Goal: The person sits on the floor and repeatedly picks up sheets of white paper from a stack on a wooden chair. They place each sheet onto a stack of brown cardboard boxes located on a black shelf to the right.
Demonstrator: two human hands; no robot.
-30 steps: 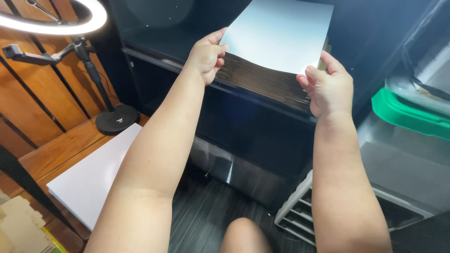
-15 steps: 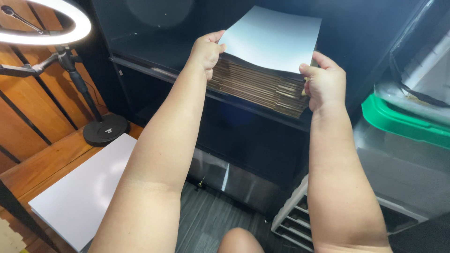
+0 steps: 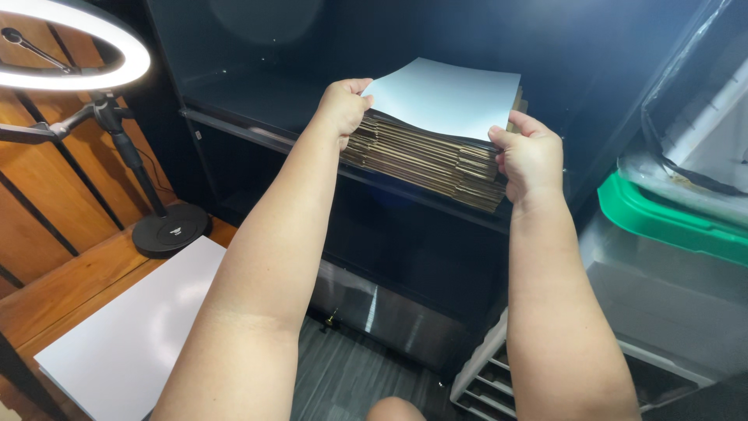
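Both hands, left hand [image 3: 343,105] and right hand [image 3: 531,154], pinched the pale flat cardboard sheet [image 3: 444,95] by its edges, lifted just clear of the brown corrugated cardboard stack [image 3: 421,156] beneath them; judging by that, it was not yet carried away.

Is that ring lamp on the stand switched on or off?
On. The ring lamp glows bright white around its whole circle, against the dark cabinet beside it.

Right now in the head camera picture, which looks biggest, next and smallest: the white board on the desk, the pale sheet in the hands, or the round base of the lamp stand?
1. White board, though it is nearer the camera.
2. Pale sheet.
3. Round base.
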